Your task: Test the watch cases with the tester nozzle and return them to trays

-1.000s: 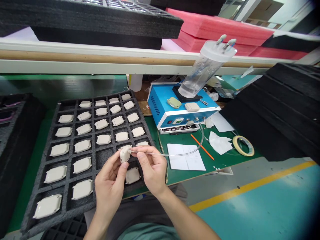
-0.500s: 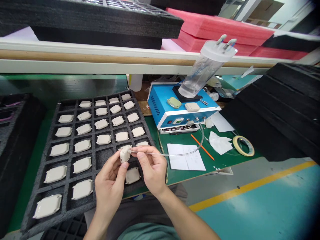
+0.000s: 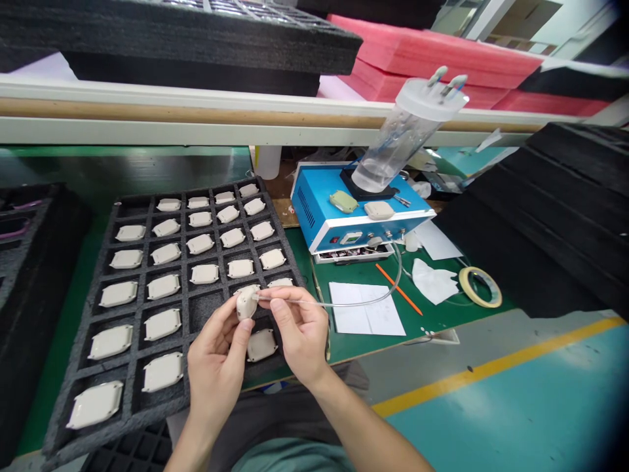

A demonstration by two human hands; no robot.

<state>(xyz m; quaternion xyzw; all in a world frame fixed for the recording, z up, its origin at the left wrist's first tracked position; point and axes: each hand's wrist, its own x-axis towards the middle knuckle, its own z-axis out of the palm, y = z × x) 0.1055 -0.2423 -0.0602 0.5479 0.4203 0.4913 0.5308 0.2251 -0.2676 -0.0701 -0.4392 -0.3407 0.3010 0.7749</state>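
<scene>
My left hand [image 3: 216,351] grips a beige watch-shaped case [image 3: 246,303] by its edges, above the lower right part of a black foam tray [image 3: 128,387]. Between the thumb and fingers of my right hand [image 3: 299,331] is a clear tube [image 3: 363,303], its end touching the side of the case. That tube curves back to the front of a blue machine [image 3: 319,196]. Similar beige cases [image 3: 163,372] lie in most of the tray's compartments. On the machine stand a clear water cylinder [image 3: 398,141], a greenish case [image 3: 343,202] and another beige case [image 3: 379,210].
Right of the tray lie white paper [image 3: 366,314], an orange stick [image 3: 399,290], a crumpled white cloth [image 3: 434,282] and a tape roll [image 3: 480,287]. Black foam stacks [image 3: 555,216] lean at the right. A shelf edge [image 3: 196,133] crosses behind the workbench.
</scene>
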